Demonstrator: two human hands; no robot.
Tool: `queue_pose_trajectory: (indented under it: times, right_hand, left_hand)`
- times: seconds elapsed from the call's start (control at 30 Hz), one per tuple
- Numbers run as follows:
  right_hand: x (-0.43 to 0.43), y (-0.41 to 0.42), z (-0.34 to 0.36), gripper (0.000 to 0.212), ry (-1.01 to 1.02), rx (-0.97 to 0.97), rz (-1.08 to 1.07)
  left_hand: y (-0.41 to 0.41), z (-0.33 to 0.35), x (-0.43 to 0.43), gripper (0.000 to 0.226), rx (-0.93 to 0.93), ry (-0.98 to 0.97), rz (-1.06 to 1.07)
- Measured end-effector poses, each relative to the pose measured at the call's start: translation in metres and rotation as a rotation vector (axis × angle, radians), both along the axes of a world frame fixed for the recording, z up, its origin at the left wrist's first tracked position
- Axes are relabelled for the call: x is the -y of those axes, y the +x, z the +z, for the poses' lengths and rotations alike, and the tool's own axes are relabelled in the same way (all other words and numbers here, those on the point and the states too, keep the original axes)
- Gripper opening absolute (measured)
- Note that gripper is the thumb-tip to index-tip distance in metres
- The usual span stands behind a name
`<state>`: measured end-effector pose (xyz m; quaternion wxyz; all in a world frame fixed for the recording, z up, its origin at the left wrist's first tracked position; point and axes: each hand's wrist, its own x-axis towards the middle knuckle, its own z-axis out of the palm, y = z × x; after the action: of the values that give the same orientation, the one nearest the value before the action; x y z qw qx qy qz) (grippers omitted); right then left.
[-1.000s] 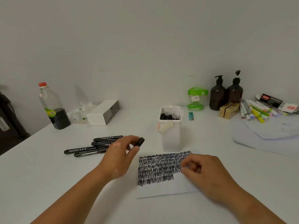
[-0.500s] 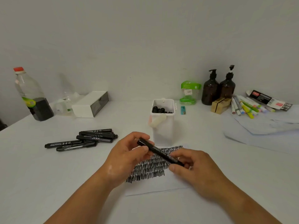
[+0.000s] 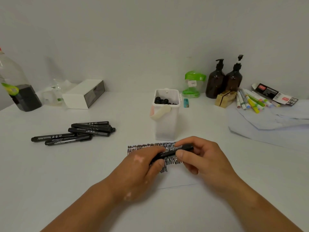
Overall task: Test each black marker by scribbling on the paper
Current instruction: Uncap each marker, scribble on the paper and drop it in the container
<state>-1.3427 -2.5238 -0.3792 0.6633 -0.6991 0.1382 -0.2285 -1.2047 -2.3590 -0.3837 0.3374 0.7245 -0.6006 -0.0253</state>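
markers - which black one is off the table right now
The marker gripped at both ends by the left hand and right hand, over the paper. The other black markers lie piled on the table.

We see white print on the black marker barrels (image 3: 90,129) and a small sticker on the green-lidded clear plastic jar (image 3: 193,83), all too blurred to read.

A plain pale wall (image 3: 150,39) rises behind a white table (image 3: 50,173); the light is soft and even
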Motion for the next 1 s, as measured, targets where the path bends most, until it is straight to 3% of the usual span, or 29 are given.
queue_pose_trajectory:
  times: [0.5, 0.8, 1.0]
  right_hand:
    - [-0.016, 0.003, -0.001, 0.013, 0.06, -0.013, 0.08]
    - [-0.014, 0.001, 0.001, 0.007, 0.027, 0.014, 0.133]
    - [-0.016, 0.001, 0.001, 0.027, -0.016, 0.009, 0.141]
  left_hand:
    - [-0.016, 0.0, 0.004, 0.036, 0.037, 0.029, 0.015]
    - [-0.014, 0.0, 0.004, 0.028, -0.011, 0.004, -0.005]
    - [-0.017, -0.002, 0.005, 0.019, 0.017, -0.04, 0.022]
